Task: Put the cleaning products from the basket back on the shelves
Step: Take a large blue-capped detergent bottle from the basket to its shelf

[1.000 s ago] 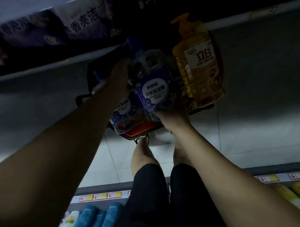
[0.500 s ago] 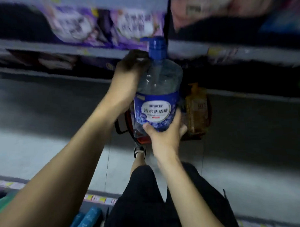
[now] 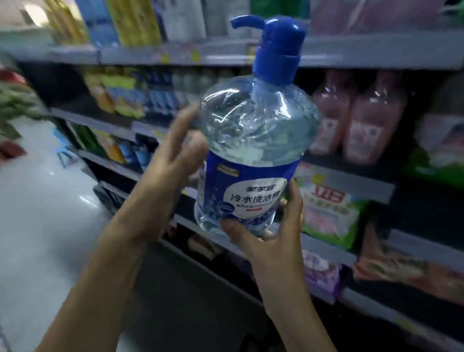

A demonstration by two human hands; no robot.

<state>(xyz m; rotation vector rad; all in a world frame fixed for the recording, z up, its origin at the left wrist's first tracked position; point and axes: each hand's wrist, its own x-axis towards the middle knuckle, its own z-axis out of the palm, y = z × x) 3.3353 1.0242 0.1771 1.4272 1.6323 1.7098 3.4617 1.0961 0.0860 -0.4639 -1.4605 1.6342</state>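
The big clear plastic bottle with the blue pump top (image 3: 253, 138) was up in the air in front of the grey store shelves (image 3: 379, 54). The right hand (image 3: 272, 227) held it round the bottom, and the left hand (image 3: 165, 178) was wide open just beside it. Held by one hand, the heavy-looking bottle could slip and fall

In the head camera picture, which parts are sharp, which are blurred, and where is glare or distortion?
Head view: the pump bottle and its label are fairly sharp; the left hand and the shelves at left are smeared by motion blur; bright glints sit on the bottle's clear shoulder and on the floor; the shelf lines tilt and bow, likely a wide-angle effect.
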